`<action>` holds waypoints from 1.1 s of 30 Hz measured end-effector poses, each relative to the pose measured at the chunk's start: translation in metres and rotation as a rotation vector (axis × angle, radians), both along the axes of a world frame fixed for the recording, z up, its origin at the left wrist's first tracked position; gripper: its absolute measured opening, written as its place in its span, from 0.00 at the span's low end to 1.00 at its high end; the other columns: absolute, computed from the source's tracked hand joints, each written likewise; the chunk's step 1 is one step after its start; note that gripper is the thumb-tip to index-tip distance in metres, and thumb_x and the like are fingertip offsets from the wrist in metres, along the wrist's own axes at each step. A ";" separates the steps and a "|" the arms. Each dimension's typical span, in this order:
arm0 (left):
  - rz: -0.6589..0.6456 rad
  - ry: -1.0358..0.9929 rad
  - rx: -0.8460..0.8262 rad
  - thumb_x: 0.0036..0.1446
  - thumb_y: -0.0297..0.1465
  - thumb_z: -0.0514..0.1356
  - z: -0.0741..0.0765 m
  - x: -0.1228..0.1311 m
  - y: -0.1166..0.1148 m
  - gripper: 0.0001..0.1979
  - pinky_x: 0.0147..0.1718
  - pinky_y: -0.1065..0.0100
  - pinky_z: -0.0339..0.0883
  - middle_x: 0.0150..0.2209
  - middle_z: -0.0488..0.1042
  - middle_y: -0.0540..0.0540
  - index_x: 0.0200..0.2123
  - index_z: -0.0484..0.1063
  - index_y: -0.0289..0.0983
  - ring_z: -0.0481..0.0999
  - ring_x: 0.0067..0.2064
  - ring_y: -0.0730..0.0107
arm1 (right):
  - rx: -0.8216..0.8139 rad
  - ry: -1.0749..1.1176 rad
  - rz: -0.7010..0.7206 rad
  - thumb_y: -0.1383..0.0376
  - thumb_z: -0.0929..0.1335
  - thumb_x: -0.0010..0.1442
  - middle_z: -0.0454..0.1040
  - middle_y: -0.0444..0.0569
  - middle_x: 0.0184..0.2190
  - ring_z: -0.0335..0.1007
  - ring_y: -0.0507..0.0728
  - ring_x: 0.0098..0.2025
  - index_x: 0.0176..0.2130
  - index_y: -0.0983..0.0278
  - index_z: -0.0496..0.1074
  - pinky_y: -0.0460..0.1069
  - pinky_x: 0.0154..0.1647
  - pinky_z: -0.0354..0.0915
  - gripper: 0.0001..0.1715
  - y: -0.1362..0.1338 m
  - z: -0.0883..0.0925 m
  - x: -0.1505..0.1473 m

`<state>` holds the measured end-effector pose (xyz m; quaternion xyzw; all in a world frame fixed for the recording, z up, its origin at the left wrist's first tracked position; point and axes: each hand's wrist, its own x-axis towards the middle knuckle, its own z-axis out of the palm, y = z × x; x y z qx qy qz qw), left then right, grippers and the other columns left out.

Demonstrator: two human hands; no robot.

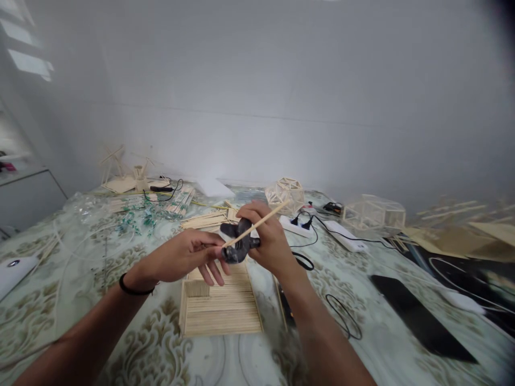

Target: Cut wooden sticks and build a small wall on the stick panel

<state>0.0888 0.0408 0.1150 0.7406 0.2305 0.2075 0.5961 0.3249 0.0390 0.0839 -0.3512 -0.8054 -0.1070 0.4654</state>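
Note:
My left hand (189, 257) pinches the near end of a thin wooden stick (257, 225) between thumb and fingers; the stick slants up to the right. My right hand (267, 241) is wrapped round a black glue gun (237, 244), whose nozzle meets the stick near my left fingertips. Both hands hover above a flat panel of wooden sticks (221, 305) that lies on the patterned tablecloth (132, 343). A black band circles my left wrist.
Stick-frame models (286, 194) (374, 212) stand at the back, with a white power strip (298, 225) and black cords. Loose stick bundles (201, 220) lie behind the hands. A dark phone (418, 316) lies at right, a white device (12, 271) at far left.

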 end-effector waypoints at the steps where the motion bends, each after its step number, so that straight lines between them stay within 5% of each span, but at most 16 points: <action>1: -0.013 0.009 -0.011 0.66 0.49 0.58 -0.001 0.000 0.000 0.22 0.31 0.68 0.81 0.36 0.83 0.41 0.38 0.77 0.35 0.86 0.34 0.60 | 0.002 -0.006 0.014 0.76 0.66 0.50 0.73 0.54 0.48 0.69 0.63 0.54 0.50 0.58 0.67 0.62 0.60 0.62 0.28 0.000 -0.001 -0.002; 9: -0.044 0.030 -0.014 0.67 0.48 0.56 -0.002 -0.002 0.003 0.21 0.29 0.70 0.79 0.37 0.82 0.40 0.40 0.76 0.35 0.86 0.33 0.61 | -0.018 -0.006 -0.014 0.75 0.67 0.51 0.73 0.54 0.46 0.70 0.64 0.52 0.49 0.59 0.68 0.59 0.53 0.66 0.26 0.001 -0.004 -0.003; 14: -0.049 0.018 -0.035 0.66 0.47 0.58 -0.002 -0.002 0.001 0.20 0.24 0.73 0.77 0.37 0.81 0.40 0.38 0.75 0.35 0.86 0.33 0.60 | -0.045 0.000 -0.046 0.74 0.66 0.48 0.74 0.52 0.39 0.71 0.60 0.42 0.38 0.60 0.69 0.53 0.42 0.66 0.16 0.000 -0.007 -0.004; 21: 0.013 -0.010 -0.023 0.66 0.48 0.57 -0.011 0.000 0.019 0.20 0.22 0.70 0.75 0.40 0.81 0.40 0.45 0.70 0.36 0.85 0.32 0.60 | -0.159 -0.040 -0.276 0.68 0.67 0.49 0.74 0.49 0.30 0.69 0.58 0.33 0.31 0.60 0.68 0.50 0.34 0.59 0.05 0.009 -0.018 0.000; 24: 0.160 0.118 0.096 0.67 0.47 0.53 -0.027 -0.001 0.039 0.19 0.26 0.69 0.73 0.40 0.81 0.41 0.47 0.66 0.38 0.84 0.32 0.62 | -0.233 -0.026 -0.367 0.66 0.67 0.51 0.75 0.48 0.29 0.68 0.58 0.31 0.30 0.60 0.67 0.50 0.31 0.56 0.03 0.013 -0.020 0.003; 27: 0.326 0.365 0.410 0.64 0.41 0.55 -0.052 -0.004 0.062 0.13 0.36 0.67 0.71 0.34 0.81 0.44 0.38 0.69 0.37 0.81 0.36 0.63 | -0.315 -0.002 -0.371 0.64 0.67 0.54 0.75 0.47 0.28 0.67 0.56 0.29 0.29 0.60 0.67 0.49 0.30 0.54 0.03 0.015 -0.021 0.006; 33: 0.373 0.525 0.579 0.53 0.33 0.60 -0.095 -0.006 0.084 0.07 0.34 0.66 0.62 0.30 0.79 0.43 0.27 0.75 0.36 0.75 0.34 0.61 | -0.422 0.048 -0.327 0.65 0.68 0.53 0.74 0.43 0.25 0.67 0.56 0.26 0.34 0.59 0.69 0.48 0.30 0.54 0.05 0.013 -0.018 0.005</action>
